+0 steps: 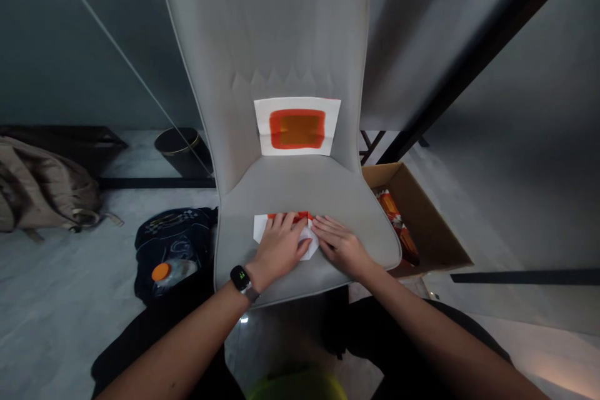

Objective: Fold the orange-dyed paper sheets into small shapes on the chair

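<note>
A folded piece of white and orange paper [260, 227] lies on the seat of a grey chair [290, 187]. My left hand [279, 249], a watch on its wrist, lies flat on the paper with fingers stretched out. My right hand [341, 244] presses flat on the paper's right end, fingers extended toward the left hand. Most of the folded paper is hidden under both hands. A second sheet [297, 126], white with an orange rectangle, leans upright against the chair's backrest.
An open cardboard box [422, 219] with orange packets stands right of the chair. A dark bag [173, 244] with an orange-capped bottle [162, 272] lies on the floor at left. A beige backpack [42, 187] and a black bin [180, 147] sit farther left.
</note>
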A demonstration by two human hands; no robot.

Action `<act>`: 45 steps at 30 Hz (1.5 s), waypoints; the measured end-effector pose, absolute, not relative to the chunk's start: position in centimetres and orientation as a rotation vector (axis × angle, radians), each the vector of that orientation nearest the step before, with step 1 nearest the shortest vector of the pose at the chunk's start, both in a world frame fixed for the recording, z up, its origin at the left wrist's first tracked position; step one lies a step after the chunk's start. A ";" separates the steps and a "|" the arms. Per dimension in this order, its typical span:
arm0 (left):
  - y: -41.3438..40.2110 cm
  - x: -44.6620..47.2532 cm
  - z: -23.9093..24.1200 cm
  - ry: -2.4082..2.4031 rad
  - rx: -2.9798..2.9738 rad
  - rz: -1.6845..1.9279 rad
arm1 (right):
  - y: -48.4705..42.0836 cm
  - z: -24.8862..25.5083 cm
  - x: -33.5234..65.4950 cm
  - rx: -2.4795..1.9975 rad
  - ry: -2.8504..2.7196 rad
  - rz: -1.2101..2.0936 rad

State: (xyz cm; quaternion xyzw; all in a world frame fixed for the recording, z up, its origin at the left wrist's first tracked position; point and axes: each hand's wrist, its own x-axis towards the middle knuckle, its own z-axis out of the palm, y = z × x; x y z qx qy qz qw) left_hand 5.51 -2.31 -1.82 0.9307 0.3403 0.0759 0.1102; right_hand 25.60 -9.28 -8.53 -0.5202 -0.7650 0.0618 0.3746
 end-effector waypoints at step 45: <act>-1.1 -1.7 -2.0 0.971 2.546 0.195 | -1.0 -2.3 20.4 -1.785 -1.549 1.051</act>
